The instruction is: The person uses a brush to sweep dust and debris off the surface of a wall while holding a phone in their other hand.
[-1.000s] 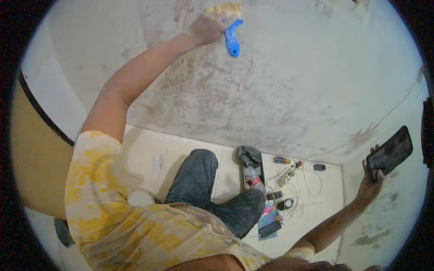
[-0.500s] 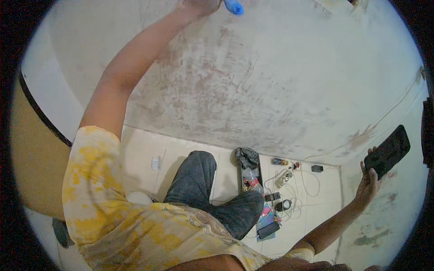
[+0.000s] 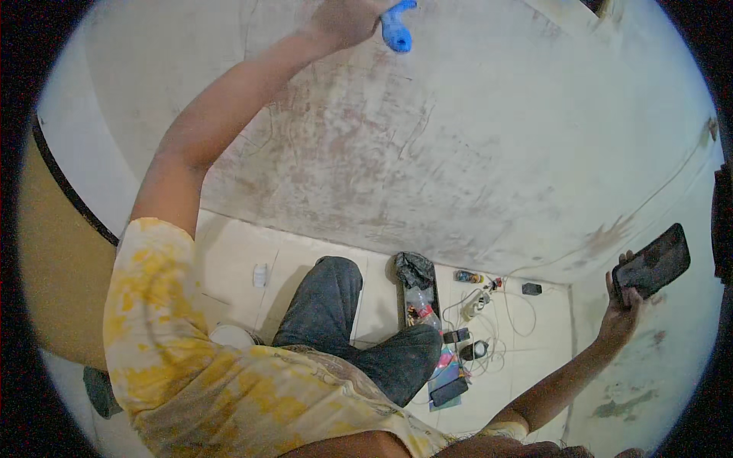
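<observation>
High up against the stained wall (image 3: 489, 145), my left hand (image 3: 347, 21) is closed around a blue-handled tool (image 3: 396, 32). Its rounded handle end sticks out below and to the right of my fist. The tool's working end lies past the top edge of the picture. Off to the right, my right hand (image 3: 620, 313) grips a black phone-shaped slab (image 3: 655, 262) by its lower end, thumb on the near face. The slab is held up at a slant in front of the right-hand wall.
On the tiled floor (image 3: 305, 248) by my knee stands a dark tray (image 3: 431, 281) holding a plastic bottle and a black bag. Beside it lie looped cables (image 3: 521, 333), a small black box (image 3: 531, 288), and a dark phone (image 3: 449, 391). A small white object (image 3: 260, 275) sits left of my legs.
My left hand and the blue-handled tool have come down a little, so more of the handle shows. My right hand and the black slab have shifted slightly down and left.
</observation>
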`<act>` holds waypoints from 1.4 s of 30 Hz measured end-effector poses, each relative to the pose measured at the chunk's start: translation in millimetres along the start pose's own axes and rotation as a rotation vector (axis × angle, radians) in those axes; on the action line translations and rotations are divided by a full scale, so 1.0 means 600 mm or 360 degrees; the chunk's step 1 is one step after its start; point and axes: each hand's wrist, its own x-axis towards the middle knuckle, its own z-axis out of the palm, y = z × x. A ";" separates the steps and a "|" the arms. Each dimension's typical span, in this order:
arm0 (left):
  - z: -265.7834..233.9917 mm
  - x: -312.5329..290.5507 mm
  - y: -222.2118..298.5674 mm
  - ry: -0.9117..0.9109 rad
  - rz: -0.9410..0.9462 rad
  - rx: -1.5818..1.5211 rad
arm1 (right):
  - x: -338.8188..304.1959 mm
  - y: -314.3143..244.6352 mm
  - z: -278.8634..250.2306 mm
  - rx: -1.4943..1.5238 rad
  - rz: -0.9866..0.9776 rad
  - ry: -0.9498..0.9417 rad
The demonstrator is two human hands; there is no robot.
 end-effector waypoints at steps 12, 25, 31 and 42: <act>0.066 0.018 -0.027 0.0644 0.0363 0.0230 | -0.005 0.014 0.035 -0.0511 -0.0087 0.0121; 0.039 0.032 -0.031 0.0738 0.0339 0.0038 | 0.001 0.009 0.033 -0.0188 -0.0019 0.0177; 0.019 0.070 -0.064 0.0854 -0.0003 0.0154 | 0.003 0.003 0.029 0.0000 0.0070 0.0202; 0.124 0.019 -0.041 0.0202 0.0183 0.0542 | 0.005 0.008 0.032 -0.0038 0.0134 0.0275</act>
